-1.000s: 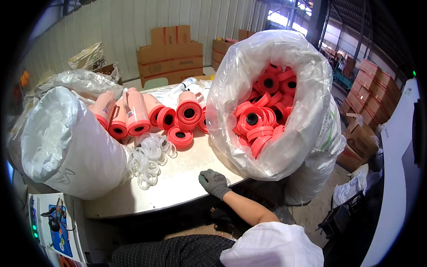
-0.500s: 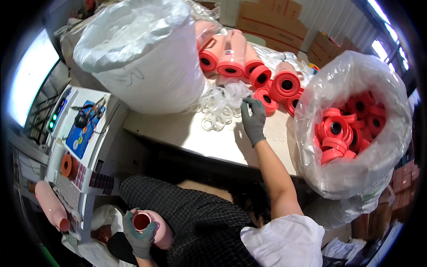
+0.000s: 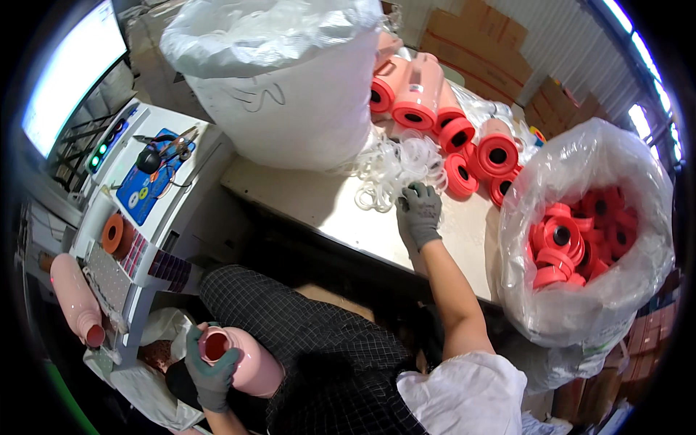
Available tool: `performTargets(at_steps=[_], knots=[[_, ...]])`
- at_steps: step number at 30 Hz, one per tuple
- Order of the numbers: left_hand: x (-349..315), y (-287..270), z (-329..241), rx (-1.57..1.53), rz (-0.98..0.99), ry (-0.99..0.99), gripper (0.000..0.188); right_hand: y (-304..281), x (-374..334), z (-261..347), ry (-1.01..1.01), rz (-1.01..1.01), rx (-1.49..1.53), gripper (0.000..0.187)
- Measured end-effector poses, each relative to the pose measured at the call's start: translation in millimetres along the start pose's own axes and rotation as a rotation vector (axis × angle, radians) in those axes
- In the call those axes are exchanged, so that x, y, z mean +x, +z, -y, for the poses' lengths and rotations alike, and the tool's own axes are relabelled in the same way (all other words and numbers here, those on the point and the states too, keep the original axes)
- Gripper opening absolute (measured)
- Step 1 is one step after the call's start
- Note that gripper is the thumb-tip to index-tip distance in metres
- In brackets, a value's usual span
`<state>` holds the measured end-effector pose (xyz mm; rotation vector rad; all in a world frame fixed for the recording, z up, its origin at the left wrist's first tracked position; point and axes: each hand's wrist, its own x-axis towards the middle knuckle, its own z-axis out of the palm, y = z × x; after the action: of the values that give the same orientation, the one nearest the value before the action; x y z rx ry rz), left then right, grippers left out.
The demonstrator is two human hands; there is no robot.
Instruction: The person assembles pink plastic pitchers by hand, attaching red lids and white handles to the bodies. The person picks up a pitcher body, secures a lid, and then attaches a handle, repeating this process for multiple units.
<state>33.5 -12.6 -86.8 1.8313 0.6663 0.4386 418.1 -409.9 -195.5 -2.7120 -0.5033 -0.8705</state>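
My left hand (image 3: 212, 370), in a grey-green glove, is wrapped round the neck of a pink bottle (image 3: 255, 366) beside my lap. The bottle is tilted, its open mouth towards me. My right hand (image 3: 420, 214), gloved alike, is over the white table (image 3: 304, 206) at the near edge of a heap of translucent rings (image 3: 406, 163). Its fingers are curled together, and whatever they may hold is hidden beneath them. Just beyond that hand lie red lids (image 3: 460, 175) with black centres. Several pink jugs with red ends (image 3: 419, 94) lie behind them.
A big white sack (image 3: 290, 109) stands on the table's left part. At right, a clear plastic bag (image 3: 587, 312) holds many red lids. On the left is a white machine (image 3: 206, 163) bearing pliers and a blue pad, with another pink bottle (image 3: 76, 297) near it. Cardboard boxes (image 3: 471, 54) stand behind.
The view has shifted, so table things appear further right. My right hand has drawn back nearer to me from the rings, its fingers now curled down. My left hand still grips the bottle.
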Motion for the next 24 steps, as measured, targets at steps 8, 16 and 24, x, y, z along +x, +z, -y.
performTargets(at_steps=[8, 16, 24], knots=[[4.2, 6.4, 10.0, 0.116, 0.031, 0.043, 0.077, -19.5, 8.4, 9.1, 0.250, 0.334, 0.219, 0.033], [2.9, 7.1, 19.2, 0.111, 0.010, 0.041, 0.077, -3.0, 3.6, -8.6, 0.456, 0.324, 0.329, 0.038], [5.5, 7.0, 18.0, 0.107, 0.025, 0.037, 0.077, 3.1, 10.0, -29.8, 0.806, 0.282, 1.057, 0.020]])
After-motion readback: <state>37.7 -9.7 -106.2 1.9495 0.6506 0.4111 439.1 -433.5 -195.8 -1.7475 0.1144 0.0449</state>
